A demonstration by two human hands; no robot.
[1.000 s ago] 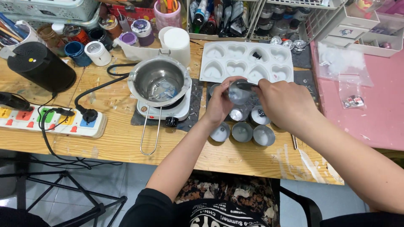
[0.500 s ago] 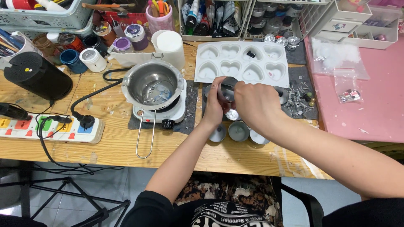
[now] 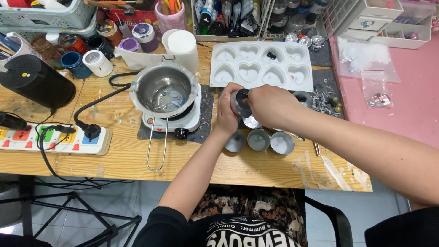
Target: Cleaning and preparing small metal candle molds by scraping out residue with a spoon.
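A long wooden workbench [image 3: 123,155] carries everything. Left of the hands, a steel melting pot [image 3: 164,89] with pale bits in its bottom sits on a small white hotplate [image 3: 176,121]. Behind them lies a white silicone tray of heart-shaped hollows [image 3: 261,66], one holding a dark speck. Three small round metal cups [image 3: 259,140] stand below. The left hand [image 3: 227,112] grips a small metal cup [image 3: 240,102] above the mat; the right hand [image 3: 270,106] closes over it, hiding its contents.

clear plastic bags [image 3: 372,77] on pink table [image 3: 411,114]
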